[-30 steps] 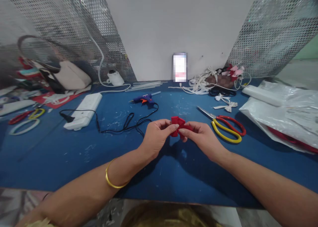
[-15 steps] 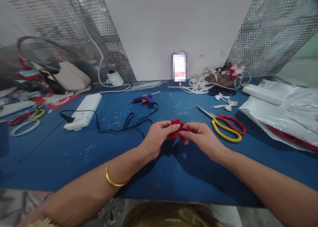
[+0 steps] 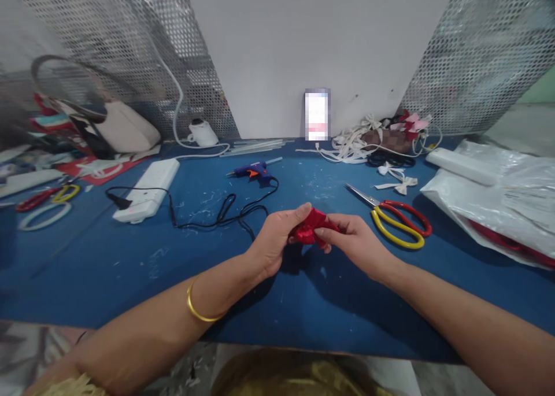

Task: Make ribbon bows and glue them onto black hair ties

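— Where is the folded red ribbon (image 3: 309, 233) kept?
— Above the blue tabletop (image 3: 130, 292), well back from the front edge. It is grasped by the left hand (image 3: 274, 237), whose thumb is laid at its upper side, and its right part is pinched between thumb and fingers of the right hand (image 3: 353, 240).
— Is room left for moving?
— Blue surface is seen between the forearms, down to that edge. The right side is bounded by yellow-and-red-handled scissors (image 3: 396, 221); just beside the left hand, a black cord (image 3: 203, 226) is passed (it is joined to the glue gun (image 3: 255, 171)).
— What is counted?
— One glue gun, one phone (image 3: 317, 117), one white power strip (image 3: 150, 191), two small white bows (image 3: 405, 185).
— And containers?
— Two: a handbag (image 3: 128, 127), its contents hidden, and a plastic bag (image 3: 459, 179); whether the red material (image 3: 494, 237) at its lower edge is held inside cannot be told.
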The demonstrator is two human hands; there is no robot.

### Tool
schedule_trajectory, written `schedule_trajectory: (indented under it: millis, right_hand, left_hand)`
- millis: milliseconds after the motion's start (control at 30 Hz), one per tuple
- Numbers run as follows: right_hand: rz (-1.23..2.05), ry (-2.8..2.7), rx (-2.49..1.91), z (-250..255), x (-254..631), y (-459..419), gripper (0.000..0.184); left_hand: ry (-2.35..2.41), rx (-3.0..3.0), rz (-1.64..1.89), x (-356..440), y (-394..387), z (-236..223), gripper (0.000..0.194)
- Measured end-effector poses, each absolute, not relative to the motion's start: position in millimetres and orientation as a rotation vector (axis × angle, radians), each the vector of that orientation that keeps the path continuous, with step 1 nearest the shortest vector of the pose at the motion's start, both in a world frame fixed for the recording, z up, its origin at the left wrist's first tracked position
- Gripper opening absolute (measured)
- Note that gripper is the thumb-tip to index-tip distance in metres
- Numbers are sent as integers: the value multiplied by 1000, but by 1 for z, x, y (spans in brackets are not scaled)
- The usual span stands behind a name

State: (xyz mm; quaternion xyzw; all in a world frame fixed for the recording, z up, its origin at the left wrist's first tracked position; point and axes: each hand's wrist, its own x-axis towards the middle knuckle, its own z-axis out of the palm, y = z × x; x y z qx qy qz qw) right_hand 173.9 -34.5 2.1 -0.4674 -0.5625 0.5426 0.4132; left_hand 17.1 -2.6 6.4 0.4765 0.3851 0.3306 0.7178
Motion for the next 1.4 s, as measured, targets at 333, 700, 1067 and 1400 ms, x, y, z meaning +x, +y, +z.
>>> schedule_trajectory:
  millis: [333,700,1067,1400]
  right_hand:
    - [1443,-1429,-1158,1,173,-36,16]
    - [1341,-1282,-1163,5,174,-33,19]
    - [1375,-1295,-1142,5,174,-35,26]
    - [1660,-868,-1171,1,184,-30,22]
  left_hand:
    - [964,1020,773,19,-3,2,30]
    - [992,1163,796,16,2,6,29]
    - [1004,1421,871,16,1,11,23]
    - [987,1705,687,15,2,11,26]
